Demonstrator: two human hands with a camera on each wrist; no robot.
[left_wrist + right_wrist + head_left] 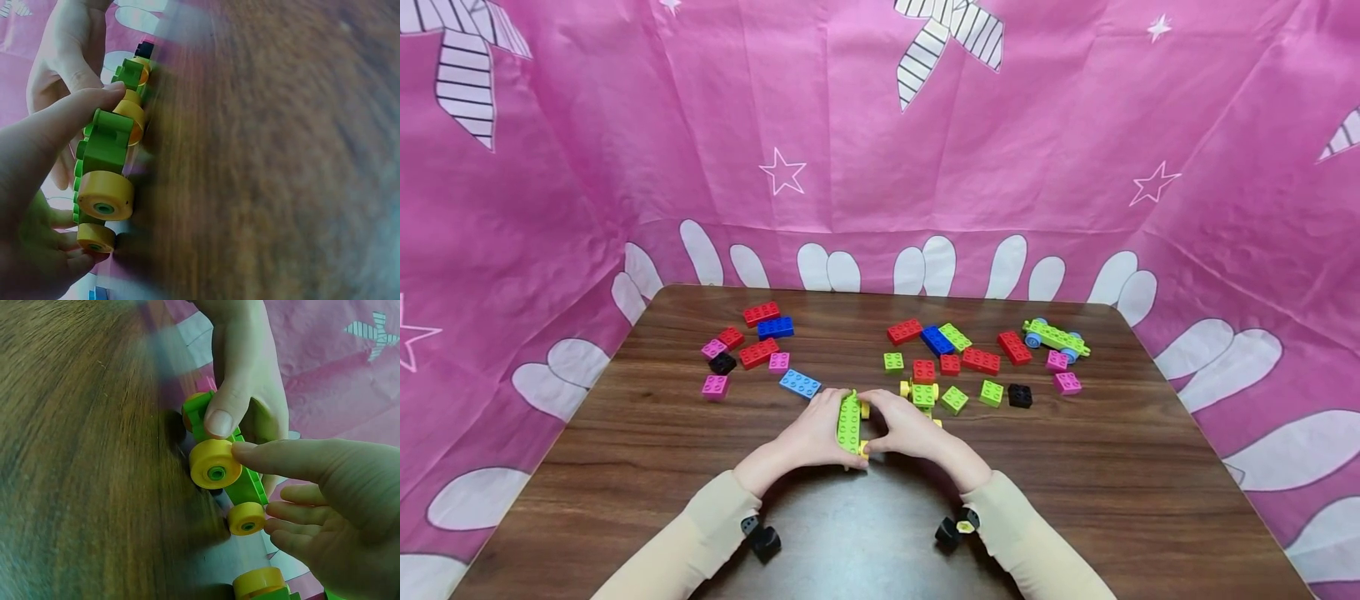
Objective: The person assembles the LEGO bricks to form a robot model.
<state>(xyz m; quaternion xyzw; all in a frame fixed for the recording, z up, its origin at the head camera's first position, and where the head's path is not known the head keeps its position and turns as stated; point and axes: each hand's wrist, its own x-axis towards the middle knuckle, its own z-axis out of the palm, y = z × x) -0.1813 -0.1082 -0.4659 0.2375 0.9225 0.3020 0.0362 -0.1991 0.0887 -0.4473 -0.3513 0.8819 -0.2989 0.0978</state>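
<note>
A lime-green toy car base (849, 423) with yellow wheels stands on the table between both hands, its studs facing up. My left hand (816, 429) grips it from the left, thumb at the near end and fingers along the far left side. From the right, my right hand (904, 423) holds it by the wheels. In the right wrist view, the right thumb meets one yellow wheel (215, 464) and the fingertips touch another yellow wheel (246, 519). A second green car base (923, 395) with yellow wheels stands just beyond my right hand, partly hidden by it.
Beyond my left hand lie a light-blue brick (800, 383) and several red, pink, blue and black bricks. Red bricks (981, 360), green bricks (992, 392) and a black brick (1020, 395) spread to the right. A green car base (1055, 337) with blue wheels stands at the back right.
</note>
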